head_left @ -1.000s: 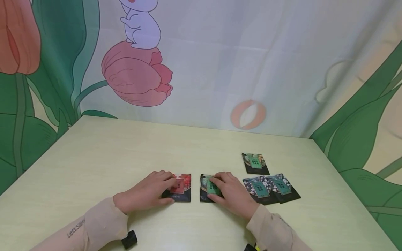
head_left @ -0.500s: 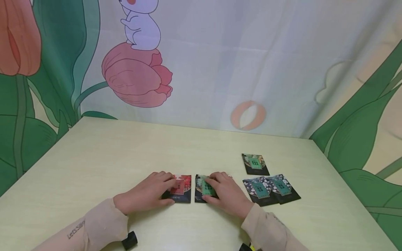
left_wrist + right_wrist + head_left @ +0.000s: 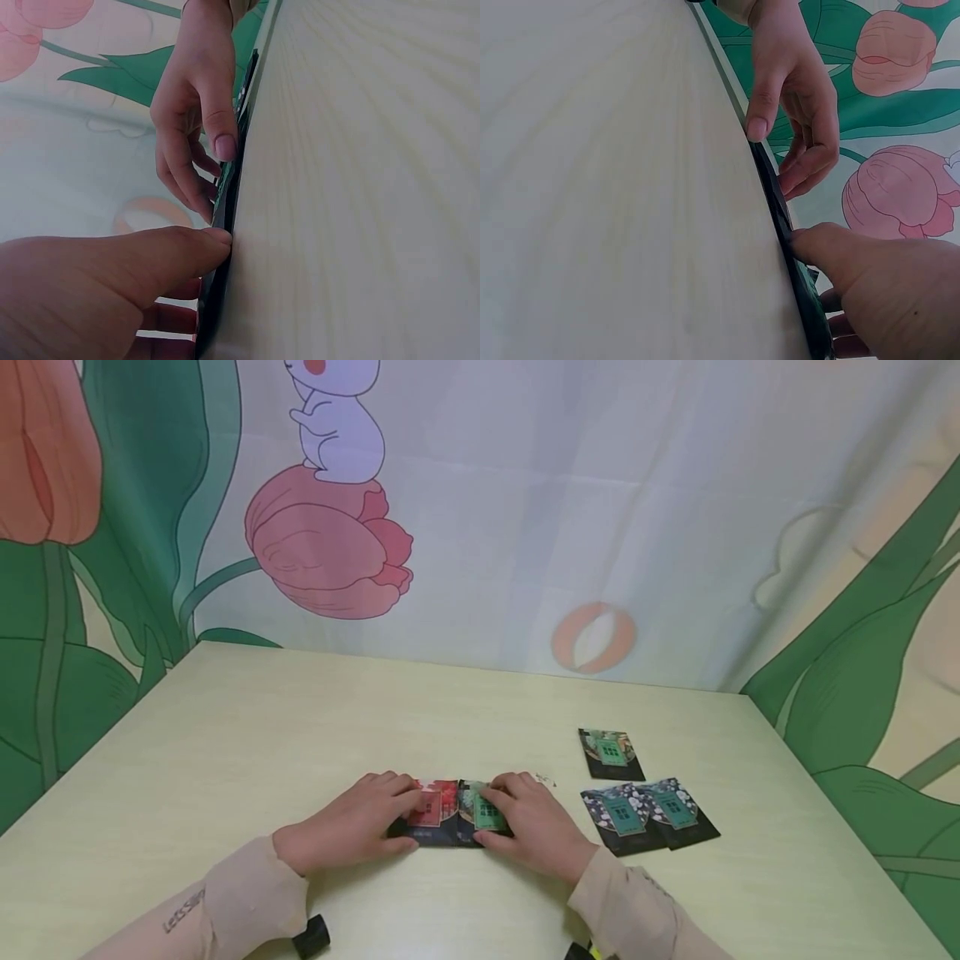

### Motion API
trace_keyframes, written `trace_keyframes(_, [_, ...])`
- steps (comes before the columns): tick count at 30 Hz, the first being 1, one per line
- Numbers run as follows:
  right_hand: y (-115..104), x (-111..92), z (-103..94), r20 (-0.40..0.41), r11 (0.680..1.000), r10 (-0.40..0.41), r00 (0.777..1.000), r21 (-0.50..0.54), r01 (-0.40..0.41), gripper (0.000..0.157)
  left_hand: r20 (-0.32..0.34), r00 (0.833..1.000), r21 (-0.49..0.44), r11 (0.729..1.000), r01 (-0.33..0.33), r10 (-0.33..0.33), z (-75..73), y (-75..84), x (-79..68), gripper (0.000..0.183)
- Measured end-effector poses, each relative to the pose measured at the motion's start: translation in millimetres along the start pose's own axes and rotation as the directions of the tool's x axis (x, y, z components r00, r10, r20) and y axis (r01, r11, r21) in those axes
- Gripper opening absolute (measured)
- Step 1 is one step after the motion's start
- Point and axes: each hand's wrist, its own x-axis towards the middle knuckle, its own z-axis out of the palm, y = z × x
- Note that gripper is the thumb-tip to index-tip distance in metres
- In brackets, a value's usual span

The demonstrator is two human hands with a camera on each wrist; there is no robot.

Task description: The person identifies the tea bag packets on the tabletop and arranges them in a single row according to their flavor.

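Note:
Two small dark packets lie flat, side by side and touching, near the table's front. My left hand holds the red-printed packet, fingers on top and thumb at its near edge. My right hand holds the green-labelled packet the same way. In the left wrist view my left hand has its thumb against the packets' thin edge, and the right hand is beyond it. The right wrist view shows the right hand, the left hand and the dark edge between them.
The pale wooden table carries three more packets at the right: a green one and two flower-printed ones that overlap. A printed tulip curtain hangs close behind the table's far edge.
My right hand has slid the green-labelled packet leftward until it touches the red one. The left hand and the red packet have stayed in place.

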Motion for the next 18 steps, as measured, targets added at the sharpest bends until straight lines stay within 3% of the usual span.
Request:
trace_keyframes(8, [0.3,-0.2,-3.4,0.008,1.000,-0.015,1.000,0.000,0.015,0.059,0.009,1.000,0.009,1.000,0.006,-0.006,1.7,0.1,0.9,0.049])
trace_keyframes(18, [9.3,-0.6,-26.2,-0.017,1.000,-0.008,1.000,-0.009,0.007,0.053,-0.010,1.000,0.020,1.000,0.003,-0.003,2.4,1.2,1.5,0.043])
